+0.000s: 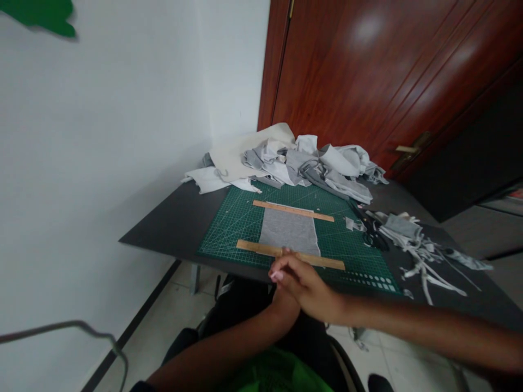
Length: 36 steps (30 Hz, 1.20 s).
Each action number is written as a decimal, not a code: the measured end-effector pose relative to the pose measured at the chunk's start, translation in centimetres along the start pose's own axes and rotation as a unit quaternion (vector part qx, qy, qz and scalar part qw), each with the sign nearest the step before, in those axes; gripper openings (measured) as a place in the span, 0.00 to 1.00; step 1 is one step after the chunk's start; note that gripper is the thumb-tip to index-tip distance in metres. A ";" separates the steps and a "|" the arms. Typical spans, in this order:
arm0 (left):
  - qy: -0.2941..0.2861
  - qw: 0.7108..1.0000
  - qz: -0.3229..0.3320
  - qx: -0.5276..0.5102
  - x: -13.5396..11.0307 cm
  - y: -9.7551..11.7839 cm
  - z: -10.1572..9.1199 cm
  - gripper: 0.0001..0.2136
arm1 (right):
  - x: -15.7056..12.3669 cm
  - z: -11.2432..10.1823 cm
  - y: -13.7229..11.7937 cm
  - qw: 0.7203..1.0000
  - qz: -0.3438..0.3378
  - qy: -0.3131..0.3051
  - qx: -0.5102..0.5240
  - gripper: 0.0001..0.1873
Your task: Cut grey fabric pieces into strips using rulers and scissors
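My right hand (300, 280) crosses over my left hand (286, 302) at the table's front edge. The right fingers are curled together, with a small pinkish spot at their tips that I cannot identify. Most of the left fingers are hidden behind the right hand. Just beyond the hands, a wooden ruler (250, 246) lies across the near edge of a grey fabric piece (289, 228). A second wooden ruler (293, 210) rests along the fabric's far edge. Under them all is a green cutting mat (223, 231).
A heap of grey and white cloth (306, 163) fills the back of the dark table (163, 223). Black scissors (373, 234) lie on the mat's right side, beside fabric strips (420, 250). Behind stand a white wall (122, 109) and a wooden door (347, 71).
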<state>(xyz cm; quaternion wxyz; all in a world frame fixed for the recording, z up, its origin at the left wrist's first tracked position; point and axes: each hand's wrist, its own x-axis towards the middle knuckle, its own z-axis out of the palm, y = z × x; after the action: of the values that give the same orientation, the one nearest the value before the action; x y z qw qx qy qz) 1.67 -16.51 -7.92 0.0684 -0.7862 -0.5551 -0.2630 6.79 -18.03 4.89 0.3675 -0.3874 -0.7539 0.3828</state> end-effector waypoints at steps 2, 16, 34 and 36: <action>-0.002 1.000 0.018 0.023 0.0 0.0 -0.5 0.16 | 3.1 -0.7 1.7 0.999 -0.017 -0.013 -0.025 0.05; 0.001 0.989 0.086 0.123 0.1 -0.3 -2.4 0.16 | 9.7 -0.4 8.4 0.972 -0.075 -0.051 -0.216 0.11; -0.006 0.988 0.093 0.127 0.0 -0.4 -2.5 0.18 | 9.9 0.0 7.7 0.962 -0.084 -0.109 -0.237 0.10; -0.009 0.987 0.093 0.128 0.0 -0.4 -2.5 0.18 | 9.8 0.0 7.6 0.958 -0.090 -0.110 -0.248 0.10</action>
<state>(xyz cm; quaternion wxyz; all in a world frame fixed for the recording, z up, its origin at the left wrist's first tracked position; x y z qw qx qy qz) 0.45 -17.34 -5.81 0.1877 -0.8216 -0.5089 -0.1753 4.93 -6.48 0.86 0.2076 -0.3526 -0.8927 0.1891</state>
